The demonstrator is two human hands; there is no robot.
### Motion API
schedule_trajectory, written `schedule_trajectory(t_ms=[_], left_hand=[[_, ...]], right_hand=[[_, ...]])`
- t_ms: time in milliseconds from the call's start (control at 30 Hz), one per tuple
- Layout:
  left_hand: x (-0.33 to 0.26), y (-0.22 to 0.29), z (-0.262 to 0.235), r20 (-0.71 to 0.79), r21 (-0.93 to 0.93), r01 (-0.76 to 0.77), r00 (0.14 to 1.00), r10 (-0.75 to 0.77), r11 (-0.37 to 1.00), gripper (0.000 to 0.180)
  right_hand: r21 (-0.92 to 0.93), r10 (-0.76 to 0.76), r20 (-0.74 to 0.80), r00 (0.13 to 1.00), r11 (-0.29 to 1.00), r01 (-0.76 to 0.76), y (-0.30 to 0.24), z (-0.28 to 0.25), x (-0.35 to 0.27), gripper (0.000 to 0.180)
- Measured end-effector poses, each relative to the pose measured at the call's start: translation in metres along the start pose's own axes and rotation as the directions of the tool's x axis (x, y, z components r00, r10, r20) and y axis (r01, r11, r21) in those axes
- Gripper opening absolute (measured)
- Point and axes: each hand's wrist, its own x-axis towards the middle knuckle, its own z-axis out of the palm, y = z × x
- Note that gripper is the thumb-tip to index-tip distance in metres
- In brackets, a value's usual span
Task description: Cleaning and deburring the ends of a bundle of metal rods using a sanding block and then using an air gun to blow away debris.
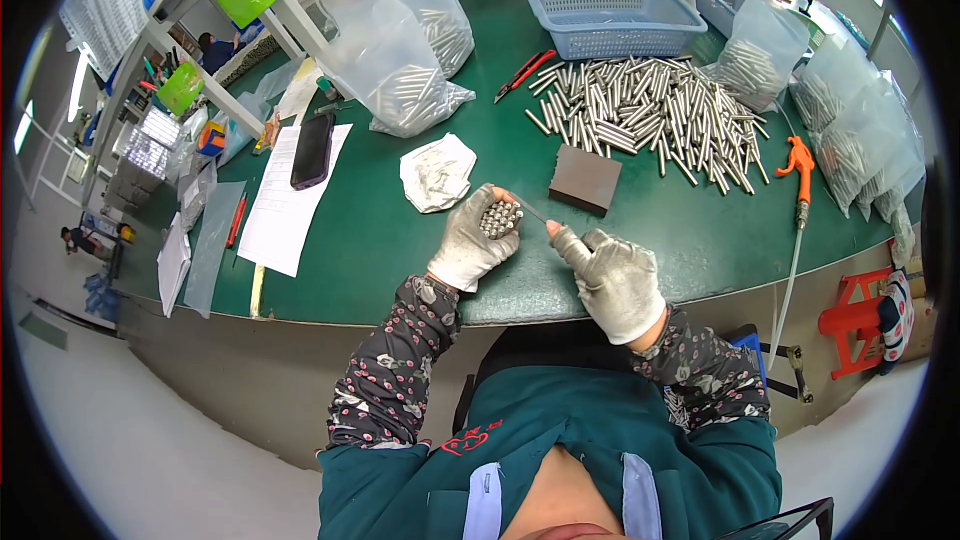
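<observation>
My left hand (474, 240), in a pale work glove with bare fingertips, is closed around a bundle of metal pins (499, 220) with their round ends facing up. My right hand (618, 280), gloved the same way, pinches a thin dark tool (532, 210) whose tip points toward the bundle; its exact kind is too small to tell. Both hands hover near the table's front edge. Beyond the right hand sits a brown rectangular block (585, 180). A crumpled white cloth (438, 172) lies just past my left hand. Farther back spreads a large pile of loose metal pins (655, 115).
A blue plastic basket (615, 45) stands behind the pile. Clear bags of pins (405, 90) rest at the left, with more bags (860, 130) at the right. Red-handled pliers (524, 75), an orange air gun (800, 168), a phone (313, 150) and paper sheets (283, 225) lie on the green table (400, 280).
</observation>
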Motion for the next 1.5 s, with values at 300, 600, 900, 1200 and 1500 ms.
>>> schedule_trajectory(t_ms=[300,600,900,1200,1500], left_hand=[[0.000,0.000,-0.001,-0.010,-0.023,0.028,1.000,-0.028,0.999,0.034],[0.000,-0.004,0.003,-0.044,0.036,-0.011,0.999,0.013,0.999,0.034],[0.002,0.004,0.003,-0.016,0.163,0.009,1.000,-0.006,0.987,0.033],[0.002,0.000,0.003,-0.036,0.080,0.008,0.999,-0.005,0.997,0.030],[0.001,0.002,0.004,-0.075,0.164,-0.063,0.994,0.077,0.984,0.042]], right_hand=[[-0.042,0.004,-0.079,0.997,0.999,-0.007,-0.011,0.000,0.003,0.042],[-0.082,0.053,0.033,0.998,0.995,-0.050,-0.020,0.002,0.005,0.038],[-0.059,0.174,-0.113,0.978,0.982,-0.182,-0.010,0.009,0.037,0.044],[-0.181,0.070,0.141,0.987,0.983,-0.044,0.012,0.005,0.005,0.023],[-0.113,0.131,0.142,0.981,0.987,-0.115,0.045,0.010,0.057,0.065]])
